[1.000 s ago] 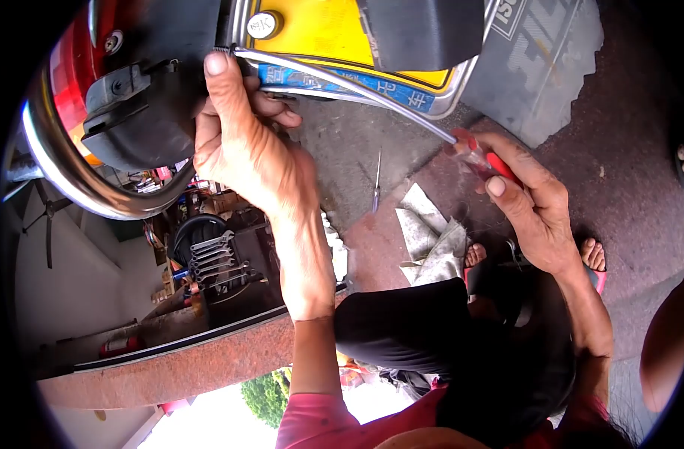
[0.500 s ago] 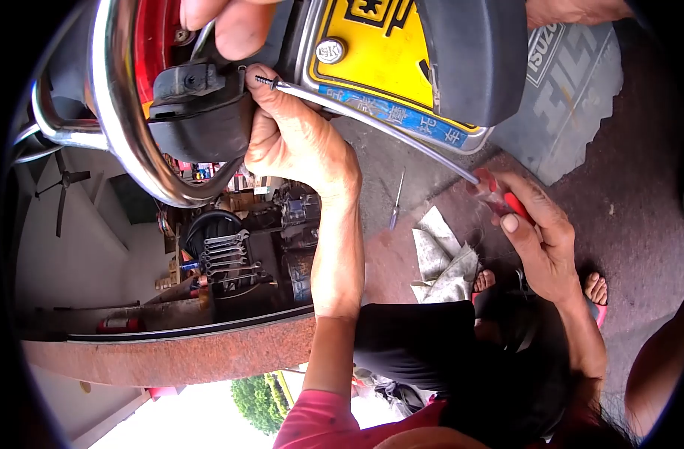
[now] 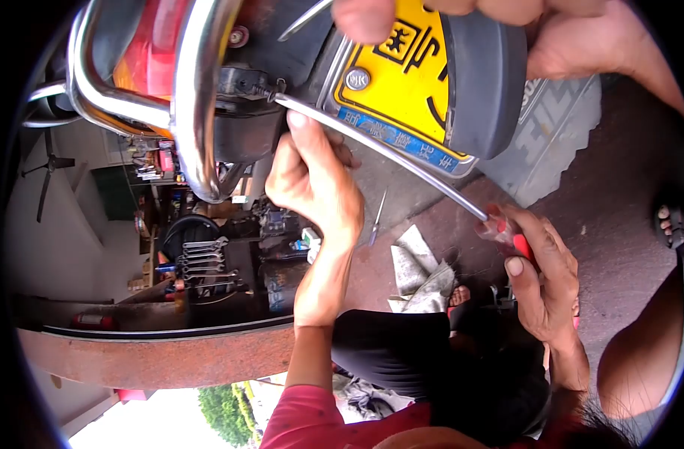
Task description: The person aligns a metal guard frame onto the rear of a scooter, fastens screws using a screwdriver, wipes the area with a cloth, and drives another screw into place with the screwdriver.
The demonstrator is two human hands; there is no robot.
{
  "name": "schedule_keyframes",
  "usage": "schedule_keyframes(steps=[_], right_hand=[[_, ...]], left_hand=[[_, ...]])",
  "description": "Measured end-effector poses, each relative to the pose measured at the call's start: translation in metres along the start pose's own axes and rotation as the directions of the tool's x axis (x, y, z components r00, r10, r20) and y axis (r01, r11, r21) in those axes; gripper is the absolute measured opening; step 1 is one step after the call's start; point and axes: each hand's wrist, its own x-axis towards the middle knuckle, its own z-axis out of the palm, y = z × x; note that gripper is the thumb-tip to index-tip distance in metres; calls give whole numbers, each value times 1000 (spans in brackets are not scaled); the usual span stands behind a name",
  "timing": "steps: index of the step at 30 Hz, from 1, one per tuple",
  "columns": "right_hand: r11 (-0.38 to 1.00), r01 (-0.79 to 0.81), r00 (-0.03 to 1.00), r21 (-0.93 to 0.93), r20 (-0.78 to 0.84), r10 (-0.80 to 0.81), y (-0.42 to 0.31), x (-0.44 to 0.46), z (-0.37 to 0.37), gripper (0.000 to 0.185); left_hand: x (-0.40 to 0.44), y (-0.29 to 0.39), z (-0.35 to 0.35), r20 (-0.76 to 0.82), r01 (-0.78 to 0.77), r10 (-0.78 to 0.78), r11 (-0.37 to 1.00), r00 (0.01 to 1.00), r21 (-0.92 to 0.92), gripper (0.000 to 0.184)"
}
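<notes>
My right hand (image 3: 544, 273) is closed on the clear red handle of a long screwdriver (image 3: 390, 153). Its metal shaft slants up and left, with the tip against a small dark screw (image 3: 262, 92). That screw sits at a black fitting (image 3: 244, 131) behind the chrome bar (image 3: 196, 90) of a motorbike's rear. Just under the tip is my left hand (image 3: 319, 176), thumb stretched up along the shaft and fingers curled; whether they hold anything is hidden. A yellow number plate (image 3: 390, 75) with a blue strip lies right of the tip.
A co-worker's hands (image 3: 577, 45) reach in from the top, near a thin metal rod (image 3: 304, 20) and a black casing (image 3: 488, 82). Another screwdriver (image 3: 378, 217) and a crumpled cloth (image 3: 420, 273) lie on the floor. Wrenches (image 3: 205, 257) are at left; a leg (image 3: 641, 344) at right.
The screwdriver tip and screw have shifted from over my left thumb to the black fitting. My left hand is lower, and the co-worker's hands reach further into view. The view has shifted.
</notes>
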Motion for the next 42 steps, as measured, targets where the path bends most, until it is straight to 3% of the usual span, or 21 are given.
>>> schedule_keyframes(steps=[3, 5, 9, 11, 17, 26, 33, 36, 40, 42], right_hand=[[990, 65, 997, -122, -36, -70, -18, 4, -10, 39], [981, 75, 995, -178, -50, -85, -28, 4, -16, 39], [963, 74, 993, -259, -71, -96, -45, 3, -20, 40], [952, 81, 993, -295, -57, -102, -51, 1, -21, 41], [935, 132, 987, -330, -41, -154, -53, 0, -22, 47], [912, 162, 981, -377, -37, -190, -57, 3, -22, 44], [841, 167, 972, -515, -58, -229, -81, 7, -23, 46], [768, 186, 951, -612, -85, -298, -91, 6, -19, 48], [662, 335, 859, -670, -71, -507, -104, 11, -18, 50], [628, 427, 803, -650, -46, -594, -117, 13, -19, 53]], left_hand=[[-4, 15, -15, 201, 106, -73, 981, 977, -162, 43], [-2, 28, -14, 278, 274, -190, 913, 942, -303, 48], [4, 44, -5, 311, 335, -201, 815, 929, -473, 46], [5, 45, -5, 317, 333, -180, 772, 931, -541, 31], [7, 50, -4, 279, 294, -169, 812, 945, -505, 28], [8, 51, 2, 248, 264, -161, 842, 955, -471, 36], [12, 50, -3, 315, 308, -160, 809, 935, -501, 38], [14, 49, -4, 316, 334, -187, 789, 930, -515, 36], [13, 60, -2, 277, 351, -232, 761, 933, -545, 26], [14, 62, -4, 320, 460, -331, 654, 888, -601, 27]])
